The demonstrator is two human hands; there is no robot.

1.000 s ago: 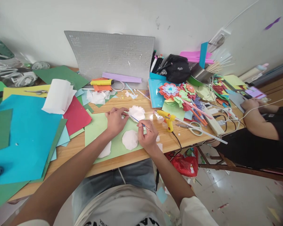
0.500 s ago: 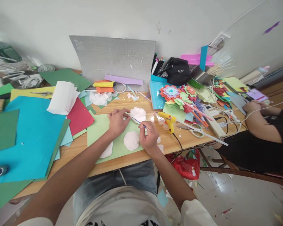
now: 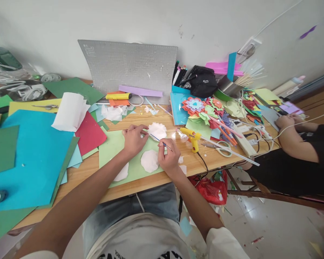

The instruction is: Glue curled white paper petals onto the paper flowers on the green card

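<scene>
Right hand (image 3: 167, 158) grip tight on thin stick (image 3: 160, 140); left hand (image 3: 133, 139) flat against paper flower (image 3: 158, 129).

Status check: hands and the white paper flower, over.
Left hand at white paper flower's edge. Right hand pinching thin blue stick, tip at flower. Glue gun close right, not blocking.

A white paper disc (image 3: 122, 172) lies half hidden under the left forearm (image 3: 102, 180).
</scene>
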